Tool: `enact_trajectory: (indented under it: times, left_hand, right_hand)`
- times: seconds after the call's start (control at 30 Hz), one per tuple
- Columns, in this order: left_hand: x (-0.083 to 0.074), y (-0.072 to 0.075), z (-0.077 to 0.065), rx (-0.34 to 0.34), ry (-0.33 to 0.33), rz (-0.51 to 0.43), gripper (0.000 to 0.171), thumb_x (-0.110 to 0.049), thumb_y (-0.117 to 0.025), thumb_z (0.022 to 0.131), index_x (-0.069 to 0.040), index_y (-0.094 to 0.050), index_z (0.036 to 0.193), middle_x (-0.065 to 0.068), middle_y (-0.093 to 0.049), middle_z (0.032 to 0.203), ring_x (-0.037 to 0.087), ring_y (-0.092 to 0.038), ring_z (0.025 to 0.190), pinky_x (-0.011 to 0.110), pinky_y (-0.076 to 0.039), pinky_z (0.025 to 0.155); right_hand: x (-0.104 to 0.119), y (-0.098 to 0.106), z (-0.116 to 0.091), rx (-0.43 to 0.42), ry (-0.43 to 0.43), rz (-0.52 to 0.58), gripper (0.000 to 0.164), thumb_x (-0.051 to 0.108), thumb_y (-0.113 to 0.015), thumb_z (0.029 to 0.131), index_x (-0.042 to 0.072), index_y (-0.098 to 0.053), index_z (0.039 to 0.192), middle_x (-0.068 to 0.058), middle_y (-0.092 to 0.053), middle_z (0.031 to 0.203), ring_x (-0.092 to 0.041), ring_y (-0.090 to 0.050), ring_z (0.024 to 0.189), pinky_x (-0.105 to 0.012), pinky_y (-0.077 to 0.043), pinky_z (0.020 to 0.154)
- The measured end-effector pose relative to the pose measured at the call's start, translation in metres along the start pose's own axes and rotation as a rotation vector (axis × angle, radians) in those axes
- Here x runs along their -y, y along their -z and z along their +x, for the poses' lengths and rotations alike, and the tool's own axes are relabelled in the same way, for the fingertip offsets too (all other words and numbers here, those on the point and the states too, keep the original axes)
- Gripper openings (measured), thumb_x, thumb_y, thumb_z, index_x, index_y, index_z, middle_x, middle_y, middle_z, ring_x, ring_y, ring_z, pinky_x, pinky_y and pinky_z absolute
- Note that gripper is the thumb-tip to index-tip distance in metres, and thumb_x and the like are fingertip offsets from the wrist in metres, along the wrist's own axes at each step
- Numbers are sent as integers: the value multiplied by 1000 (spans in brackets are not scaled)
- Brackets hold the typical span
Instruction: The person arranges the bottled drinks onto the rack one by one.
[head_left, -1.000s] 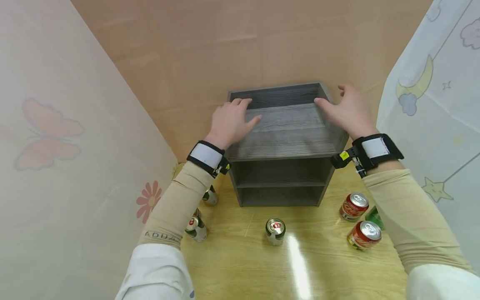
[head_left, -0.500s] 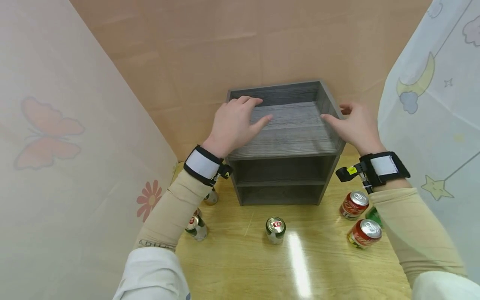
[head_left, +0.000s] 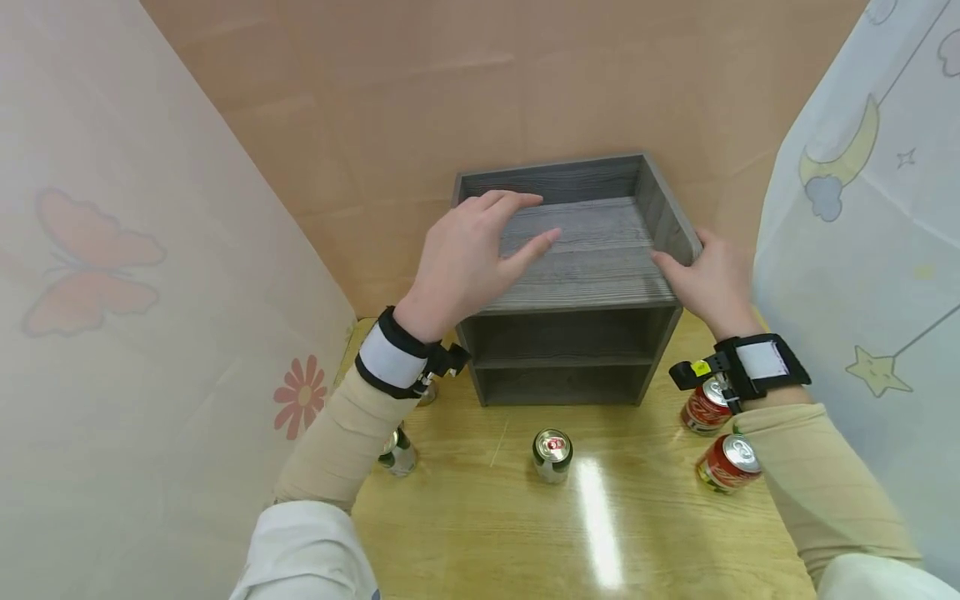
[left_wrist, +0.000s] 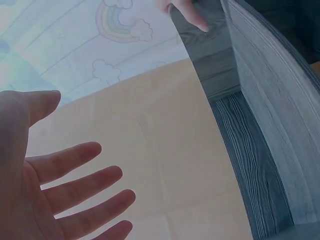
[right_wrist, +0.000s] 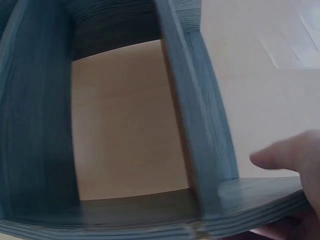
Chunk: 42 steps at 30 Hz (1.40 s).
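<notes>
A grey wood-grain shelf unit (head_left: 592, 237) stands upright against the back wall, with an open-topped tray-like top and two compartments below. My right hand (head_left: 716, 279) grips its right side panel (right_wrist: 250, 192), thumb on the inner face and fingers round the outside. The other hand, my left (head_left: 465, 258), hovers over the unit's left side in the head view, thumb and fingers spread apart. In the left wrist view those fingers (left_wrist: 82, 192) hold nothing, with the shelf unit (left_wrist: 275, 100) off to the right. The unit's left side panel is mostly hidden behind the left hand.
On the wooden table (head_left: 495, 533), a green-and-white can (head_left: 552, 457) stands before the unit. Two red cans, one nearer (head_left: 727, 465) and one farther (head_left: 705, 408), stand at right. Another can (head_left: 399, 454) is partly hidden by the left arm. Printed cloth hangs on both sides.
My right hand has come down and toward me along the right side panel and now grips it. My left hand has shifted slightly right. The shelf unit stays in nearly the same place.
</notes>
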<state>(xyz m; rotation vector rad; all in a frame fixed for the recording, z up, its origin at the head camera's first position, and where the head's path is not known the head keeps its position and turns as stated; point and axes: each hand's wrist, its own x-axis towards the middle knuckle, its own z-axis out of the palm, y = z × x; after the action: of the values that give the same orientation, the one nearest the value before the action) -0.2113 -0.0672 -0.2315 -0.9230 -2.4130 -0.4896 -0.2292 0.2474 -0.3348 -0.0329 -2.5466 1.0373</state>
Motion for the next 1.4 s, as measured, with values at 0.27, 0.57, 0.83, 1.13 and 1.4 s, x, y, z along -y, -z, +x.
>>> enact_trajectory:
  times: [0.27, 0.57, 0.83, 1.13, 1.4]
  left_hand:
    - [-7, -14, -13, 9, -50, -56, 51, -51, -63, 98, -14, -67, 133, 2, -66, 129, 18, -63, 112, 34, -53, 81]
    - [-13, -33, -32, 42, -65, -102, 54, -53, -65, 96, -13, -67, 133, 1, -66, 129, 18, -63, 112, 32, -54, 79]
    - [-12, -60, -56, 117, -35, -230, 55, -54, -66, 95, -15, -66, 134, -2, -65, 132, 13, -60, 119, 30, -49, 94]
    - [-7, -101, -88, 305, 20, -262, 59, -60, -62, 95, -19, -64, 137, -3, -63, 134, 13, -59, 122, 31, -49, 96]
    - [-1, -137, -115, 435, 61, -298, 62, -64, -59, 95, -20, -64, 138, -3, -62, 134, 12, -59, 122, 32, -49, 97]
  right_hand:
    - [-16, -9, -14, -63, 26, 57, 39, 23, -62, 97, -8, -59, 121, -27, -63, 108, -40, -58, 91, -43, -42, 69]
    - [-33, -27, -28, -96, 44, 83, 37, 29, -60, 101, -7, -58, 104, -17, -55, 77, -29, -53, 64, -27, -35, 51]
    - [-34, -38, -32, -227, 43, 40, 34, 27, -60, 101, -6, -59, 93, -16, -51, 70, -29, -48, 62, -30, -30, 51]
    - [-34, -40, -34, -242, 25, 21, 35, 27, -60, 101, -6, -59, 89, -13, -49, 68, -28, -45, 61, -32, -29, 49]
    - [-35, -41, -36, -240, 30, 30, 33, 25, -58, 102, -6, -60, 92, -17, -54, 70, -29, -48, 61, -27, -28, 48]
